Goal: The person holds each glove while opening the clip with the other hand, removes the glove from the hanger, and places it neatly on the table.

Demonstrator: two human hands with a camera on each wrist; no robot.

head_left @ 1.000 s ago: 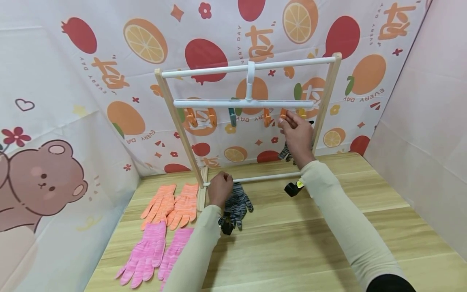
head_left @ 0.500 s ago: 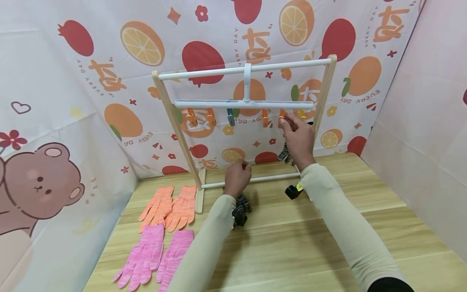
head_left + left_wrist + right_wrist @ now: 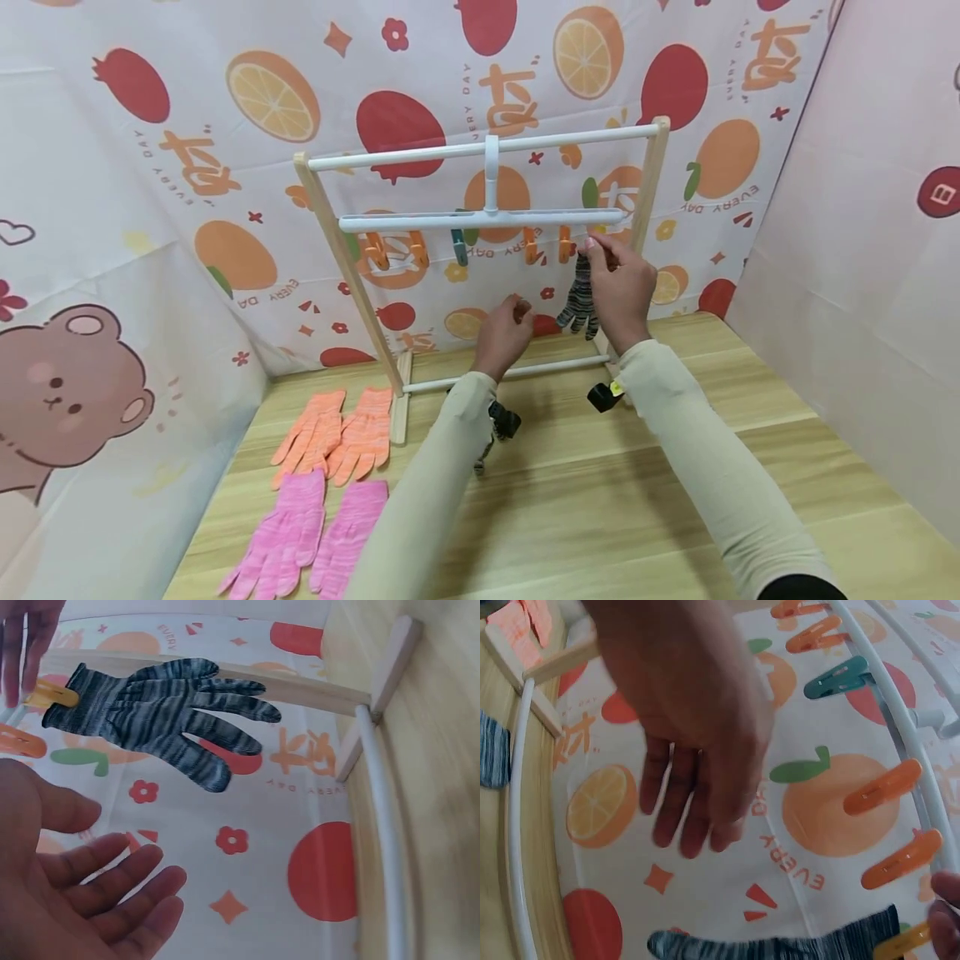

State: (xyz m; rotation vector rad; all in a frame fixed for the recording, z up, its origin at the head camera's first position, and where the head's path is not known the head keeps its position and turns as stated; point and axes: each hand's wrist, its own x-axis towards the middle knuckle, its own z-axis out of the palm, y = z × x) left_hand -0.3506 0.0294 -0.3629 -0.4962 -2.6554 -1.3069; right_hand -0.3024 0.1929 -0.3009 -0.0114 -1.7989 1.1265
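A dark grey striped knit glove (image 3: 579, 296) hangs fingers-down by its cuff from a yellow clip (image 3: 56, 694) at the right end of a white clip hanger (image 3: 420, 221). My right hand (image 3: 622, 283) is at that clip, thumb and fingertips around its free end in both wrist views. My left hand (image 3: 506, 333) is raised in front of the rack, below the hanger; its fingers (image 3: 112, 900) are loosely spread, hold nothing, and are apart from the glove. A second grey striped glove (image 3: 493, 750) lies on the table, mostly hidden behind my left arm in the head view.
The hanger hooks over the top bar of a wood-and-white rack (image 3: 397, 154). Several other clips hang from it, orange (image 3: 565, 244) and one teal (image 3: 459, 247). Orange gloves (image 3: 360, 433) and pink gloves (image 3: 296, 525) lie left on the wooden table (image 3: 637, 517).
My left hand has risen from beside the grey glove on the table, moving right toward the hanging glove. My right hand has shifted slightly right of the last orange clip, and more of the hanging glove shows.
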